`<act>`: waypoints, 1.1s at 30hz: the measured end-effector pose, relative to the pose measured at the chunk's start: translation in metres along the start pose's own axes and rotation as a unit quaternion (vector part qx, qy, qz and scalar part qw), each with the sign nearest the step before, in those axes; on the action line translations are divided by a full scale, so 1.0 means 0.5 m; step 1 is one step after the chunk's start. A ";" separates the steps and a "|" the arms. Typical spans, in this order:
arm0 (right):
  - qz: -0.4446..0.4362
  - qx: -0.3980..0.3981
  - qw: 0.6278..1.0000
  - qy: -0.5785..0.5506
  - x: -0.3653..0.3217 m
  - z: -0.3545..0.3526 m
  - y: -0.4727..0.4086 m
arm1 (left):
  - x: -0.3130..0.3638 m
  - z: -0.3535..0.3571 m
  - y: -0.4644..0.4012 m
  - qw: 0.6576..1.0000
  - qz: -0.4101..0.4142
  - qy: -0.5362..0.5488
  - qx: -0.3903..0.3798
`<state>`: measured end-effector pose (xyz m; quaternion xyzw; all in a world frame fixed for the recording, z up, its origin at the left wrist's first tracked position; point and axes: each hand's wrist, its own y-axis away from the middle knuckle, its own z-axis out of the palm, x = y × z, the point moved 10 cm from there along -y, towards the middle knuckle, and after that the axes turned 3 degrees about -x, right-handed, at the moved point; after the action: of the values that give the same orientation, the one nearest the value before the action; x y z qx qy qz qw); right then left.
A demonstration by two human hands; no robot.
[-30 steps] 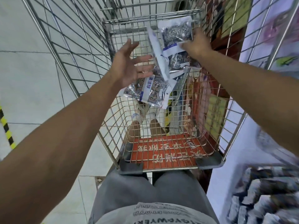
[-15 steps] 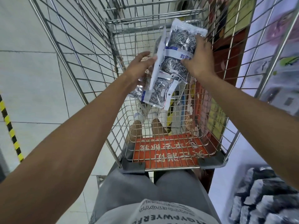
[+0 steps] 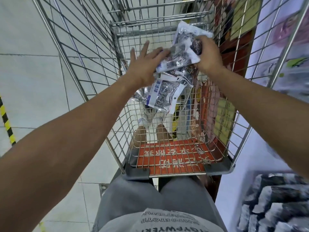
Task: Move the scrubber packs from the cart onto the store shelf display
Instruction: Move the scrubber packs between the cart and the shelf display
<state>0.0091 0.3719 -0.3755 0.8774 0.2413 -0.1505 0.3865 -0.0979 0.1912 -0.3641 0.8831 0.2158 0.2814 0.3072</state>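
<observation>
Clear scrubber packs with steel-wool balls and blue-and-white labels lie in the wire cart (image 3: pixel 93 84). My right hand (image 3: pixel 209 56) grips a bunch of packs (image 3: pixel 182 54) raised above the cart's floor. My left hand (image 3: pixel 143 64) reaches in beside them, its fingers spread and nearly straight, the fingertips touching the held packs on their left side. Below the hands another pack (image 3: pixel 165 96) lies flat on the cart's mesh, with one more partly hidden under my left wrist.
The cart's orange child-seat flap (image 3: pixel 175 156) is near my waist. A shelf with stacked scrubber packs (image 3: pixel 274 203) is at the lower right. Pale shelving with packaged goods (image 3: pixel 292 52) runs along the right. Tiled floor with a yellow-black stripe (image 3: pixel 6 121) lies to the left.
My left hand moved from open air to touch the held packs. My right hand tilted the bunch from upright to nearly flat and kept its grip.
</observation>
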 end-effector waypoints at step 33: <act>-0.297 -0.230 0.734 0.566 -0.226 0.045 -0.035 | -0.002 0.120 0.124 0.221 -0.206 0.947 0.109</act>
<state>-0.0968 0.3306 -0.3502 0.5687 0.6909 0.3270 0.3039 -0.0478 0.1207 -0.3624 -0.0820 0.5512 0.8117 -0.1749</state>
